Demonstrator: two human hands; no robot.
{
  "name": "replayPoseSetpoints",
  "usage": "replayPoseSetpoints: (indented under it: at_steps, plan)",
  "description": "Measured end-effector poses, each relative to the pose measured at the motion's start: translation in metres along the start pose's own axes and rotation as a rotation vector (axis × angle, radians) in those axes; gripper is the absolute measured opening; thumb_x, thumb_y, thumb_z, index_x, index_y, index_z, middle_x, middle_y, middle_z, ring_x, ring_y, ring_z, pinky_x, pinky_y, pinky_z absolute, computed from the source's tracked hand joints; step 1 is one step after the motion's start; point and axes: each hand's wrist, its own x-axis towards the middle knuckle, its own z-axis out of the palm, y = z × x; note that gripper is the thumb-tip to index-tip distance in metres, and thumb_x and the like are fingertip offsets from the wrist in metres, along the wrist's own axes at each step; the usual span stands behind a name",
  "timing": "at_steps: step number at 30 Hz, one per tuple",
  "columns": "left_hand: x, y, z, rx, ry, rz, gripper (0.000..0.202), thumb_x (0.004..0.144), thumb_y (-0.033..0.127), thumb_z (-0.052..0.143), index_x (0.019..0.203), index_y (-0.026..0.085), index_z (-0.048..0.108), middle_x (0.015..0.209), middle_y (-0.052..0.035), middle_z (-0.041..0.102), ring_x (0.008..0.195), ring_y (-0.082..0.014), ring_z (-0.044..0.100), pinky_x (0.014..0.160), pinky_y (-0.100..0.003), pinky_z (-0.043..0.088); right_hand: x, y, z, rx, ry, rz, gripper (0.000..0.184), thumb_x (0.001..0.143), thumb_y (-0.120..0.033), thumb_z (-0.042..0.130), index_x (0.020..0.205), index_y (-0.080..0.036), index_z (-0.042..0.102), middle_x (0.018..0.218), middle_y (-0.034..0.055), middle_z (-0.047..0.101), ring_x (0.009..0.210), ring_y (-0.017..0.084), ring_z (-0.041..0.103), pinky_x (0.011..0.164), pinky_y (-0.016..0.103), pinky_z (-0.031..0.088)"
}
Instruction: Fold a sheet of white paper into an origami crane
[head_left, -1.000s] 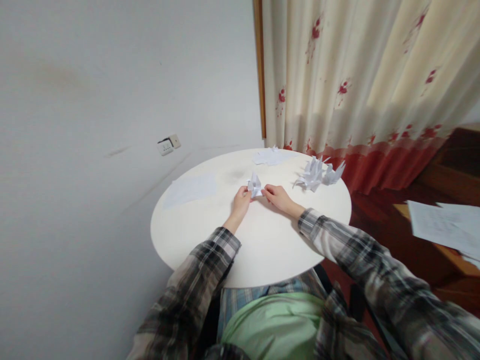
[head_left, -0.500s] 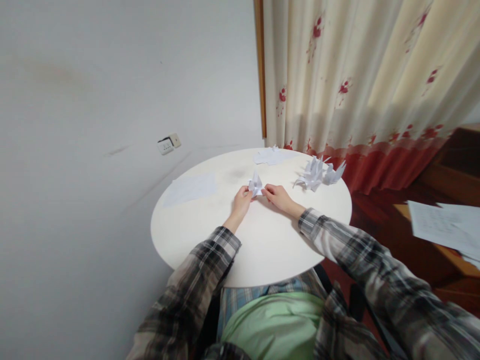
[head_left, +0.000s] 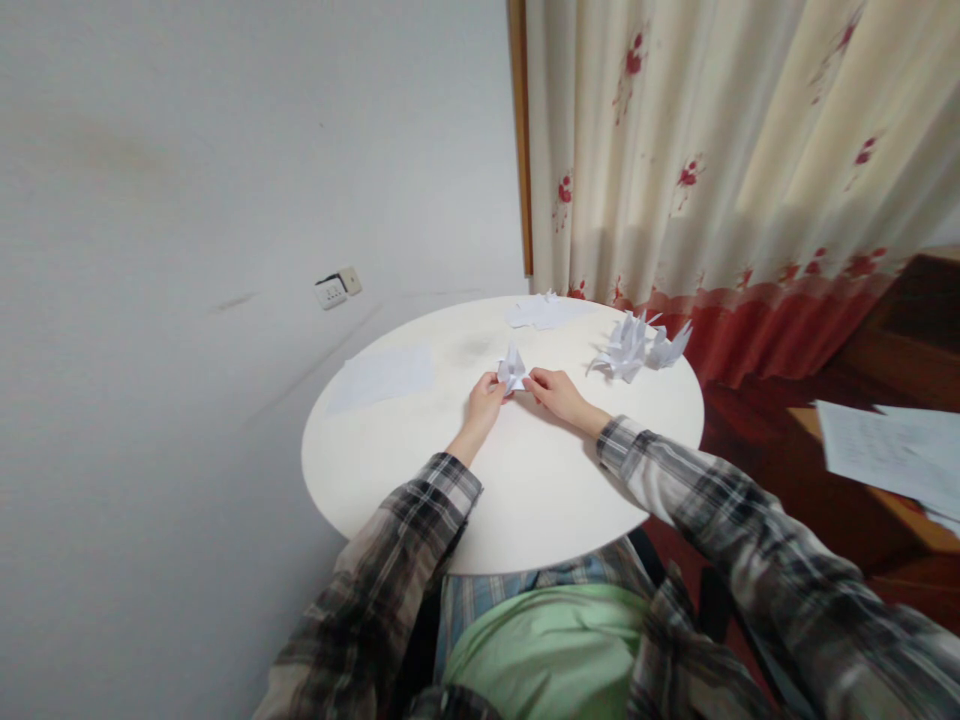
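Observation:
A small folded white paper figure (head_left: 512, 368) stands on the round white table (head_left: 525, 490), held between both hands. My left hand (head_left: 484, 402) pinches its left lower edge with fingers closed. My right hand (head_left: 551, 392) pinches its right side, fingers curled together. Both forearms in plaid sleeves rest over the tabletop. Exactly how the fold stands is too small to make out.
A cluster of folded white paper figures (head_left: 637, 348) sits at the table's far right. Flat paper sheets (head_left: 384, 376) lie at the left, and more paper pieces (head_left: 544, 312) at the far edge. A curtain (head_left: 720, 170) hangs behind; papers (head_left: 889, 450) lie on wooden furniture at right.

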Motion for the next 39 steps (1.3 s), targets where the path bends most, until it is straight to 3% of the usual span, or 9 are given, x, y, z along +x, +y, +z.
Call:
replayPoseSetpoints:
  at_steps: [39]
  plan:
    - [0.0028, -0.0041, 0.0006, 0.065, -0.007, 0.008, 0.009, 0.072, 0.021, 0.054, 0.08, 0.016, 0.058, 0.083, -0.003, 0.066, 0.068, -0.0108, 0.061, 0.061, -0.021, 0.048, 0.0008, 0.0038, 0.0011, -0.002, -0.002, -0.007, 0.032, 0.09, -0.033, 0.043, 0.065, -0.017, 0.053, 0.05, -0.0039, 0.05, 0.052, 0.009, 0.044, 0.056, 0.021, 0.029]
